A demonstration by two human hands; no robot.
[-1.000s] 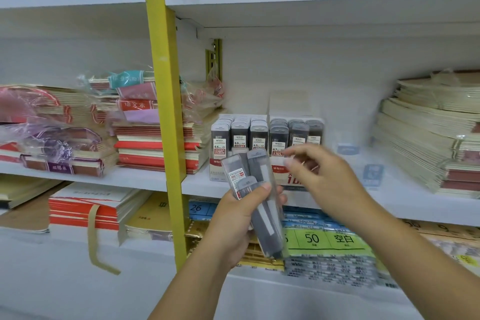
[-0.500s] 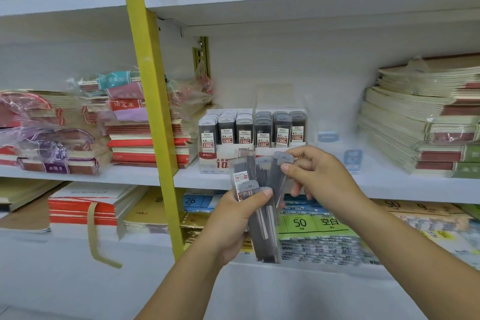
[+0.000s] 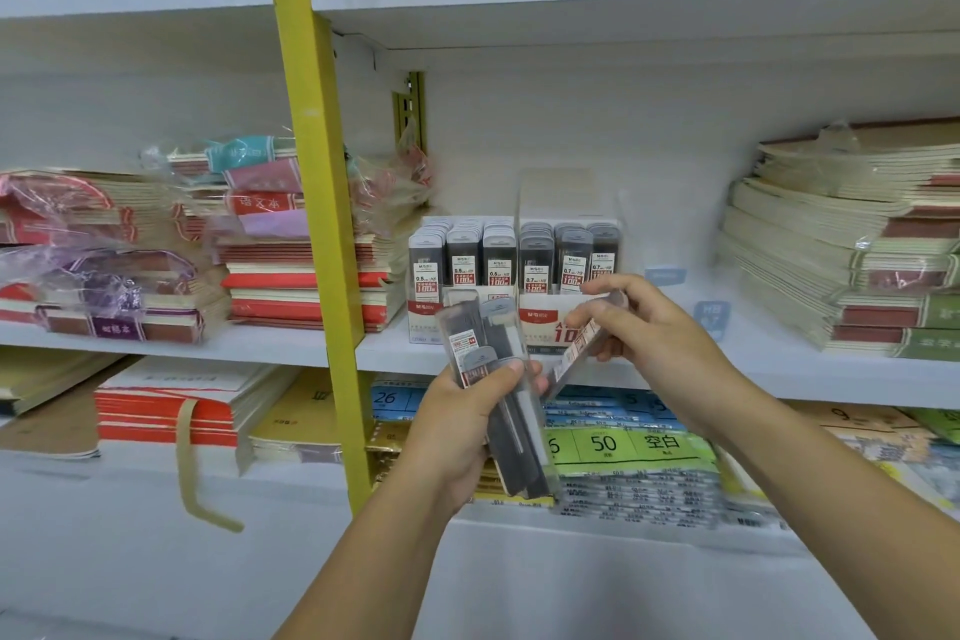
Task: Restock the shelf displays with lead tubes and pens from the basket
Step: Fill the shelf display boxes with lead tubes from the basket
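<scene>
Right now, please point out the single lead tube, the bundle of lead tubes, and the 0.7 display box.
single lead tube [image 3: 575,352]: head view, its label.
bundle of lead tubes [image 3: 498,330]: head view, upper part.
0.7 display box [image 3: 543,330]: head view, white front.

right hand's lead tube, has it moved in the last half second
Yes: the lead tube left the bundle, shifting right and tilting, across the right display box front.
</scene>
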